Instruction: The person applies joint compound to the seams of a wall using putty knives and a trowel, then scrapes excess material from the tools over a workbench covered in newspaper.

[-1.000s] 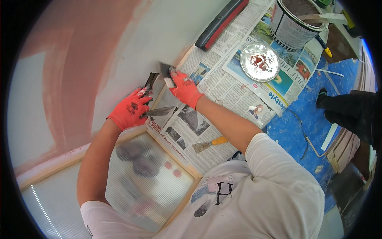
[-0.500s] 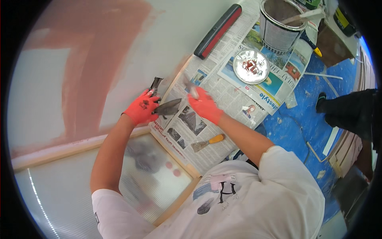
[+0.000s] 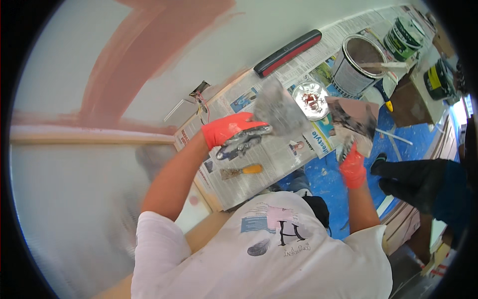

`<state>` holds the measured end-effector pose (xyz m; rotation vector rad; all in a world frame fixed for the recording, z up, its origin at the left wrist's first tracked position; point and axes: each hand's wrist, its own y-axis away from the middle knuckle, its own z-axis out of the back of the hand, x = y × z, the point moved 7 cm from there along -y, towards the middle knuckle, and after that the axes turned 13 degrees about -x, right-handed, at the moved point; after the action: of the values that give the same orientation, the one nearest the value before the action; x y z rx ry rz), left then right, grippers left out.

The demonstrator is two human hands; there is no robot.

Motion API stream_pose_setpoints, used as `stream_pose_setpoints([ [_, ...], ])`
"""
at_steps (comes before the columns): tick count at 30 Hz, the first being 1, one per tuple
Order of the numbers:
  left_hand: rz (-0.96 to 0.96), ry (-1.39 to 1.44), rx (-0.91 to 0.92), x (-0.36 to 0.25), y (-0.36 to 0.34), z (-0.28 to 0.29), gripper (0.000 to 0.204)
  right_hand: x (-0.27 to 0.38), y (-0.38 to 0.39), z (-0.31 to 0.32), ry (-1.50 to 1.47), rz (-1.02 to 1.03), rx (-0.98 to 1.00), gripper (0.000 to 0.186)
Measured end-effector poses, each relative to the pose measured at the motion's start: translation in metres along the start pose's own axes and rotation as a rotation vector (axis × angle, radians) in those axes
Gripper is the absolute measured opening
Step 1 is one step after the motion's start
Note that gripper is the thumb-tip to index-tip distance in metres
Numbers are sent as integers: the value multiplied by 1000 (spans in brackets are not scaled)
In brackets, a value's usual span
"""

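My left hand [image 3: 231, 133], in an orange-red glove smeared dark grey on its palm side, is over the newspaper with its fingers curled. At its fingertips is a broad grey scraper blade [image 3: 280, 110], blurred by motion; its handle is hidden. Beyond the table's right side, my right hand [image 3: 352, 167], gloved the same, grips a wide putty knife [image 3: 352, 122]. That blade is tilted up and smeared with dark streaks. On the newspaper [image 3: 284, 149] below my left hand lies a small scraper [image 3: 241, 171] with a yellow-orange handle.
An open paint tin [image 3: 343, 74] with a brush across it stands behind a shiny lid [image 3: 309, 101]. Near the wall lies a black-and-red bar [image 3: 288, 54]. Wires hang from a wall box [image 3: 200, 89]. Other tubs [image 3: 403, 40] stand far right, and a person's legs [image 3: 413, 179] are nearby.
Both hands have moved right, my left away from the wall box and my right past the table edge. The putty knife in my right hand now shows its wide face. The view has shifted.
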<state>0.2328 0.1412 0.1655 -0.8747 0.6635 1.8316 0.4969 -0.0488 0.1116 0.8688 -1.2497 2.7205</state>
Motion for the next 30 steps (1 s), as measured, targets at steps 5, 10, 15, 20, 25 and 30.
stream_pose_setpoints([
  [5,464,649,-5,-20,-6,-49,27,94,-111,32,-304,266,260,50],
  [10,387,758,-38,-26,1,-49,33,116,-127,28,-80,515,497,47],
  [15,494,874,-74,-35,7,-44,34,103,-133,22,74,506,570,45],
  [20,510,946,-78,-27,22,-50,30,77,-128,16,164,557,637,50],
  [25,462,1197,-519,-41,-1,-12,27,2,-71,2,58,169,803,58],
  [30,354,230,-881,-3,3,-25,25,51,-87,3,-36,166,150,47],
])
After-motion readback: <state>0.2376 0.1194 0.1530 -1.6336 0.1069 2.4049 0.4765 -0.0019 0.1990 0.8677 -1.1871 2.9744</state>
